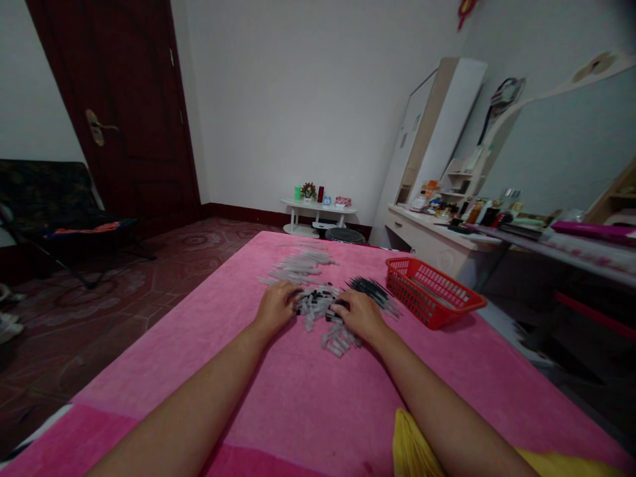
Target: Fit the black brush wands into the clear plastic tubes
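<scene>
A loose pile of small clear pen caps (339, 340) and small black pieces (325, 293) lies in the middle of the pink cloth. My left hand (277, 309) rests at the pile's left side, its fingers curled in against the small parts. On the opposite side, my right hand (362, 314) has its fingers bent together over the black and clear pieces. What either set of fingertips pinches is too small to make out. Beyond the hands lie many clear pen barrels (298, 265). A bundle of dark pen refills (371, 292) sits just past my right hand.
A red plastic basket (433, 291) with slim items in it stands to the right of the refills. Yellow fabric (415, 447) lies under my right forearm. A white side table (318, 207) is by the far wall, and a cluttered dresser (437, 232) stands at the right.
</scene>
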A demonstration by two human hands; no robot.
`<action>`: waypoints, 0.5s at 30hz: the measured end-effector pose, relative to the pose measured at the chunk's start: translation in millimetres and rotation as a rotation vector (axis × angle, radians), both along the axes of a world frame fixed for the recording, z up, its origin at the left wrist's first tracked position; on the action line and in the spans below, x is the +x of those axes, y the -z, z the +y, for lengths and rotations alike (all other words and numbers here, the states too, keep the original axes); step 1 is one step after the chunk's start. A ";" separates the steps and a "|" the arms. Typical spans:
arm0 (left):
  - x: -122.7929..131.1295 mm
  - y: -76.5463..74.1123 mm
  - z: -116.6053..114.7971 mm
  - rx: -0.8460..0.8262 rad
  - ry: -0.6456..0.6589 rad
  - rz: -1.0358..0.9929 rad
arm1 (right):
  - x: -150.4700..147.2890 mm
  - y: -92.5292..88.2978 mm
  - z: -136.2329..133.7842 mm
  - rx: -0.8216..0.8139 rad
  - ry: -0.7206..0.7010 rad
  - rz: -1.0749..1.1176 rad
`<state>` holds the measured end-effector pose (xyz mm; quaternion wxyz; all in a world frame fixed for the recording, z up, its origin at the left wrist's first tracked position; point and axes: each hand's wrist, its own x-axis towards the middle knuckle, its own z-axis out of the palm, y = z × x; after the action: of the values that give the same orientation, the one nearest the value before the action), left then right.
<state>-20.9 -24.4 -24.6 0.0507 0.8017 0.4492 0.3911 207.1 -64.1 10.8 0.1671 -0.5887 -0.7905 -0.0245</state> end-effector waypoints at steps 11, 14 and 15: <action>1.4 -0.6 0.0 -0.037 -0.008 0.019 | 57.7 7.8 16.9 -0.026 0.435 -0.122; 1.8 -0.6 -0.3 -0.032 0.002 0.015 | 56.2 8.2 16.4 -0.024 0.425 -0.131; 1.9 -0.7 -0.5 -0.030 0.006 0.014 | 55.1 7.8 16.2 -0.024 0.420 -0.135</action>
<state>-19.1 -24.9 -23.9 0.0608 0.8049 0.4529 0.3786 262.2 -47.9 3.0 0.0978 -0.7394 -0.6602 -0.0887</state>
